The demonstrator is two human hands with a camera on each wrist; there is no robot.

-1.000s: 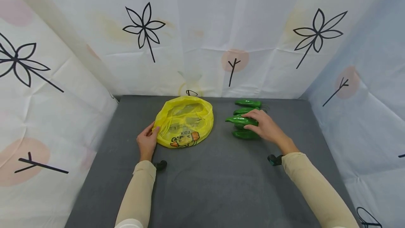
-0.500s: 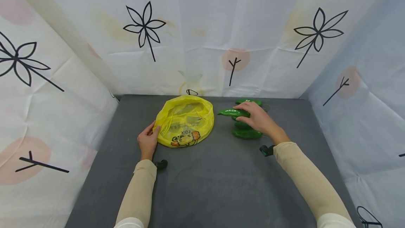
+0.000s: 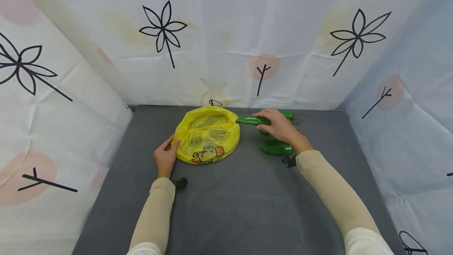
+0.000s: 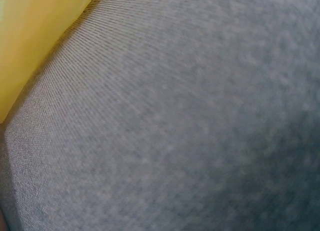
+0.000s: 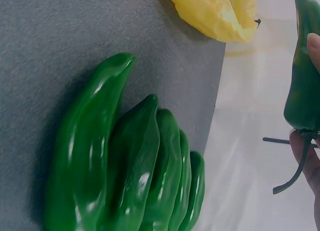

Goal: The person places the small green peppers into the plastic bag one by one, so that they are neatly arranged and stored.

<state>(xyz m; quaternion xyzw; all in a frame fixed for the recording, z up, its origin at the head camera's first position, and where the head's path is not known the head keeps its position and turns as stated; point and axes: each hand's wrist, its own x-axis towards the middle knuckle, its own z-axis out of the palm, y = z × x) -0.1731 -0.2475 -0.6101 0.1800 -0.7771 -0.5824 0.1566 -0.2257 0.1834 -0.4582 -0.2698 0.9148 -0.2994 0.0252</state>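
Observation:
A yellow plastic bag [image 3: 207,141] lies with its mouth spread wide and a cartoon print on its inner side. At its left rim, my left hand [image 3: 165,157] pinches the plastic between thumb and fingers. My right hand [image 3: 281,127] grips a green pepper [image 3: 249,121] above the table; the pepper's tip overlaps the bag's right rim in the head view. Its curved stem [image 5: 295,176] hangs past the fingers in the right wrist view. Below that hand, several more green peppers [image 5: 82,156] lie side by side. Only the bag's edge [image 4: 35,36] shows in the left wrist view.
A dark grey table [image 3: 226,207] bears the bag and peppers. White cloth walls [image 3: 219,42] with printed flowers and twigs stand at its back and both sides. Small dark devices [image 3: 181,183] are worn at both wrists.
My right hand has lifted the green pepper from the row and carried it left and slightly back, up to the bag's right rim. The left hand stays at the bag.

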